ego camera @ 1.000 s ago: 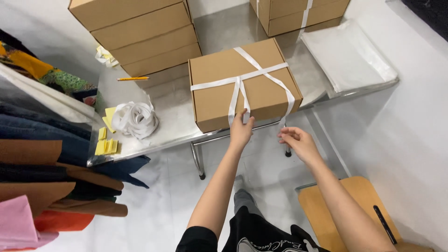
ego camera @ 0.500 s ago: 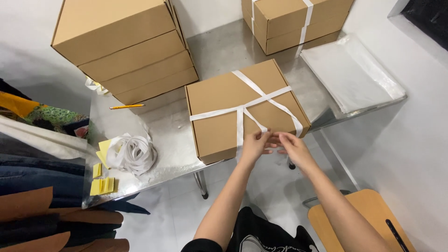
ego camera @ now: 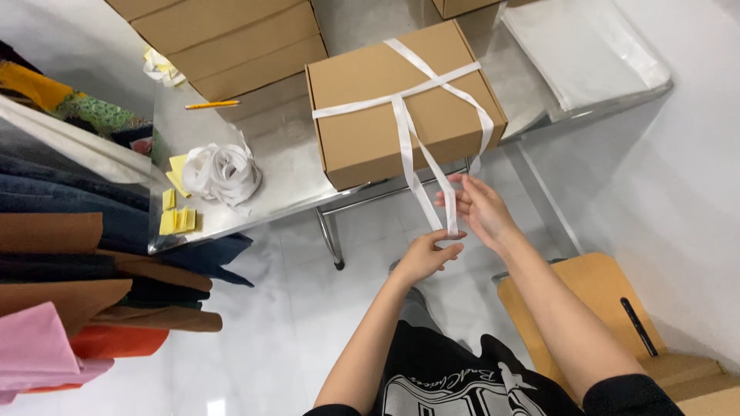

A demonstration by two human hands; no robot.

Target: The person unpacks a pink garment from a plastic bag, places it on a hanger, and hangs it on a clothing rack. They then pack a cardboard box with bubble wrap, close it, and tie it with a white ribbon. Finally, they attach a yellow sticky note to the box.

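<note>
**2 hands on the ribbon**

Left hand [ego camera: 428, 254] pinches the white ribbon [ego camera: 422, 179] ends; right hand [ego camera: 476, 206] grips it higher, fingers closed. The cardboard box [ego camera: 401, 100] sits at the steel table [ego camera: 287, 166] edge; its underside ribbon is hidden.

Your hands work in open air off the surface [ego camera: 293, 166] edge. The tied box [ego camera: 401, 104] blocks ahead. A ribbon coil [ego camera: 221, 171] and stacked boxes [ego camera: 231, 38] crowd the left.

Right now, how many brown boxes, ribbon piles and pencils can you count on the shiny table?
Brown cardboard boxes: 5. One tied with white ribbon, three stacked, one cut off by the top edge.
Loose white ribbon piles: 1.
Pencils: 1.
Total: 7.
</note>
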